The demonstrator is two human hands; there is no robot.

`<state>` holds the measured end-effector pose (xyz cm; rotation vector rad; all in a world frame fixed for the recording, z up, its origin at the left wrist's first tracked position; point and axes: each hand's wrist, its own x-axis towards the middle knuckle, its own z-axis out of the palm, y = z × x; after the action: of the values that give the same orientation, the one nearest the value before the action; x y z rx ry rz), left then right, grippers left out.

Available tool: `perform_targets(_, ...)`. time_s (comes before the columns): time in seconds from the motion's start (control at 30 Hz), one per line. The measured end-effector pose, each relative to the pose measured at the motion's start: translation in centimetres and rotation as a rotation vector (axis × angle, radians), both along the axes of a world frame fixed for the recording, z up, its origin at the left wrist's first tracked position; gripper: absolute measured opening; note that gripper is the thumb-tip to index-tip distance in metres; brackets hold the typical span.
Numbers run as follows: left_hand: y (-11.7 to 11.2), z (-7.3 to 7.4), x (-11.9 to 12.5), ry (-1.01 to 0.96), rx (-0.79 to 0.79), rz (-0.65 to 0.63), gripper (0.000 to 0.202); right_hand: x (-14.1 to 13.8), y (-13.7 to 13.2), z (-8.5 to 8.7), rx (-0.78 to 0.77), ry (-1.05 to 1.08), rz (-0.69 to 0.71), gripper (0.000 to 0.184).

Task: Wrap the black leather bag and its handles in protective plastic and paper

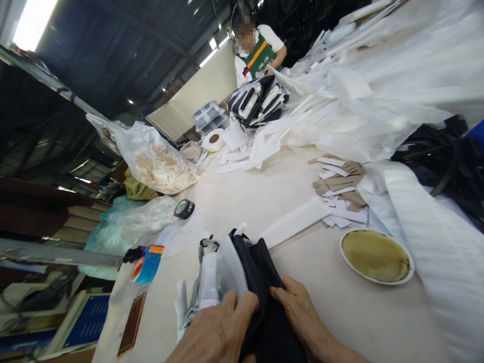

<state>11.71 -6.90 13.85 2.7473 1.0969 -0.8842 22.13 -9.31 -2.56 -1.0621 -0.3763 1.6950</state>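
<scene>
Near the front of the table, I hold a black folded piece of smooth, limp material. My left hand is closed on its left side, thumb and forefinger pressed against the black layers. Pinched at the right edge is the same piece, between the thumb and hidden fingers of my right hand. White padding sheets and a grey part with a black loop, together a soft bundle, stand up against the left of the black piece, partly behind my left hand. The lower end of the black piece runs out of view.
A dish of yellowish paste and cardboard strips lie at right. At left are a phone, blue tape, a black tape roll and a bag of scraps. A co-worker stands behind a folded stack.
</scene>
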Motion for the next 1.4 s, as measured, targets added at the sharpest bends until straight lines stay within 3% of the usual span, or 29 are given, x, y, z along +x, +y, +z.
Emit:
perform_targets(0.1,0.0,0.1,1.0,0.129,-0.065,0.027,0.051,-0.1,0.0,-0.2,-0.019,0.015,0.002,0.013)
perform_targets(0.27,0.4,0.3,2.8,0.364,-0.222,0.092,0.033,-0.4,0.1,-1.2,-0.039,0.003,-0.033,0.016)
perform_targets(0.4,0.3,0.4,3.2,0.327,-0.21,0.151,0.031,-0.5,0.4,-1.6,-0.042,0.024,-0.045,0.018)
perform_targets(0.53,0.1,0.0,2.8,0.325,-0.217,0.135,0.027,0.3,0.2,-0.8,-0.026,0.115,0.037,0.013)
perform_targets(0.73,-0.3,-1.1,1.7,0.204,-0.142,0.199,0.032,0.5,-0.4,0.1,0.023,0.388,0.169,0.047)
perform_targets(0.87,-0.2,-1.5,1.8,0.267,-0.055,0.345,0.037,-0.9,-0.2,-0.6,-0.025,0.425,0.172,0.04)
perform_targets(1.0,0.1,-1.4,2.1,0.338,-0.098,0.374,0.029,-1.5,-0.1,-0.7,-0.053,0.39,0.147,0.033)
perform_targets(1.07,0.3,-1.1,2.3,0.363,-0.145,0.356,0.032,-1.6,-0.2,-0.5,-0.059,0.358,0.127,0.03)
perform_targets(1.27,0.5,0.0,2.5,0.412,-0.295,0.1,0.023,-2.0,-0.4,-0.5,-0.045,0.33,0.109,0.033)
perform_targets(1.4,0.4,0.0,2.4,0.406,-0.253,0.106,0.022,-2.1,-0.5,-0.8,-0.054,0.313,0.099,0.031)
